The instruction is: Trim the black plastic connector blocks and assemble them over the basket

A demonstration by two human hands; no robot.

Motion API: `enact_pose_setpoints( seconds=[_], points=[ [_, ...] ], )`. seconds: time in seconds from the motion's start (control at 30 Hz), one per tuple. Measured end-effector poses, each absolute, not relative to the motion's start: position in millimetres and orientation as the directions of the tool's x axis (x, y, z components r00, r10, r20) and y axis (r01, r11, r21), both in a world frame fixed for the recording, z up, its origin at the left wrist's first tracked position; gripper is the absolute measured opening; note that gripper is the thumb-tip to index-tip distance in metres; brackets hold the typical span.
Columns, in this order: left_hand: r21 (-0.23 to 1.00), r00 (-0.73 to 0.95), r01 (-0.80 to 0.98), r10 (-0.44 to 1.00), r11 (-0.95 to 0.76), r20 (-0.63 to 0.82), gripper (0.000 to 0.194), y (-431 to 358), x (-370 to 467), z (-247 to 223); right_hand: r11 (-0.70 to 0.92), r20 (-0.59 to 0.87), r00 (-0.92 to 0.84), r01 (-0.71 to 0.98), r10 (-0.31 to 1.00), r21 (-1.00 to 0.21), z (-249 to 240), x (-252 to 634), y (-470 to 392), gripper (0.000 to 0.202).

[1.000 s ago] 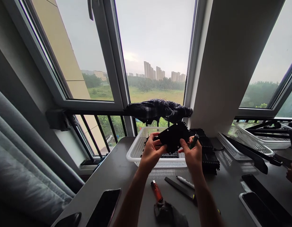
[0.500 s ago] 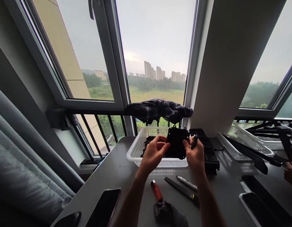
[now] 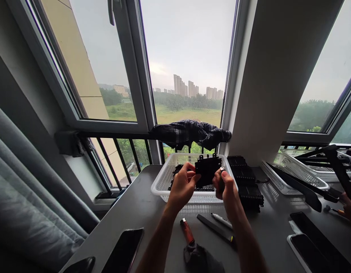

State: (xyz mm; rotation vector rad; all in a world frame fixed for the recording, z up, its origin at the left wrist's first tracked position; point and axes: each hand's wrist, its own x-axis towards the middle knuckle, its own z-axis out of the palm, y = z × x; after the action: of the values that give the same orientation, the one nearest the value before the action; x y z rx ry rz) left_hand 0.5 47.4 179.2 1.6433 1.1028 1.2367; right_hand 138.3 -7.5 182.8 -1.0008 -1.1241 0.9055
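Observation:
My left hand (image 3: 182, 184) is closed on the left edge of a black plastic plate (image 3: 206, 170) with small tabs along its edges, holding it tilted over the white basket. Right beside the plate, my right hand (image 3: 228, 185) is wrapped around a dark lighter (image 3: 221, 178), its metal top showing near the raised thumb. More black plastic parts (image 3: 177, 172) lie in the white perforated basket (image 3: 161, 185) beneath my hands.
Stacked black plates (image 3: 250, 191) stand right of the basket. Nearer lie a red lighter (image 3: 187, 230), a dark flat strip (image 3: 213, 226), a white marker (image 3: 221, 219) and phones (image 3: 124, 250). At the right, another person's hand (image 3: 350, 206) is beside baskets of black parts.
My right hand has let go of the plate's right side and turned, bringing the lighter upright in its fist. The plate has tilted and shifted slightly left in my left hand.

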Motion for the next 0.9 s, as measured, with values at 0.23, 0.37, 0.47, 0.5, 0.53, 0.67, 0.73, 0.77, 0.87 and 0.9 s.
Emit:
enact_pose_setpoints(
  seconds=[0.23, 0.37, 0.47, 0.5, 0.53, 0.67, 0.73, 0.77, 0.87, 0.9],
  points=[
    [0.925, 0.261, 0.070, 0.902, -0.373, 0.343, 0.015, 42.8, 3.7, 182.4, 0.016, 0.031, -0.023, -0.476, 0.999, -0.880, 170.4, 133.6, 11.2, 0.033],
    [0.914, 0.273, 0.092, 0.893, -0.394, 0.358, 0.013, 41.5, 4.4, 181.9, -0.036, -0.002, -0.063, -0.540, 0.998, -0.841, 169.6, 133.9, 15.4, 0.028],
    [0.900, 0.288, 0.103, 0.879, -0.423, 0.380, 0.010, 40.9, 5.1, 180.9, -0.044, -0.015, -0.056, -0.565, 0.998, -0.824, 170.0, 133.2, 16.4, 0.026],
    [0.894, 0.287, 0.106, 0.874, -0.436, 0.392, 0.009, 40.8, 5.2, 180.5, -0.038, -0.018, -0.041, -0.575, 0.999, -0.818, 170.1, 133.1, 16.6, 0.025],
    [0.887, 0.283, 0.109, 0.870, -0.448, 0.405, 0.009, 40.7, 5.2, 180.2, -0.031, -0.021, -0.025, -0.584, 0.999, -0.811, 170.2, 133.0, 16.6, 0.025],
    [0.870, 0.256, 0.119, 0.861, -0.479, 0.439, 0.008, 41.1, 4.4, 179.3, -0.031, -0.023, -0.020, -0.630, 1.000, -0.776, 171.2, 135.2, 15.9, 0.023],
    [0.865, 0.243, 0.126, 0.861, -0.485, 0.447, 0.008, 41.6, 3.6, 179.1, -0.035, -0.024, -0.026, -0.654, 0.999, -0.756, 172.3, 137.8, 15.6, 0.023],
    [0.863, 0.236, 0.131, 0.861, -0.488, 0.450, 0.008, 41.9, 3.3, 179.0, -0.037, -0.028, -0.024, -0.662, 0.999, -0.748, 173.0, 139.4, 15.7, 0.023],
    [0.858, 0.224, 0.156, 0.864, -0.489, 0.451, 0.009, 43.0, 2.8, 178.6, -0.053, -0.052, -0.021, -0.678, 0.998, -0.733, 174.8, 143.6, 16.3, 0.024],
    [0.857, 0.224, 0.166, 0.865, -0.488, 0.450, 0.009, 43.3, 2.8, 178.5, -0.062, -0.061, -0.026, -0.681, 0.998, -0.730, 175.1, 144.3, 16.4, 0.024]
  ],
)
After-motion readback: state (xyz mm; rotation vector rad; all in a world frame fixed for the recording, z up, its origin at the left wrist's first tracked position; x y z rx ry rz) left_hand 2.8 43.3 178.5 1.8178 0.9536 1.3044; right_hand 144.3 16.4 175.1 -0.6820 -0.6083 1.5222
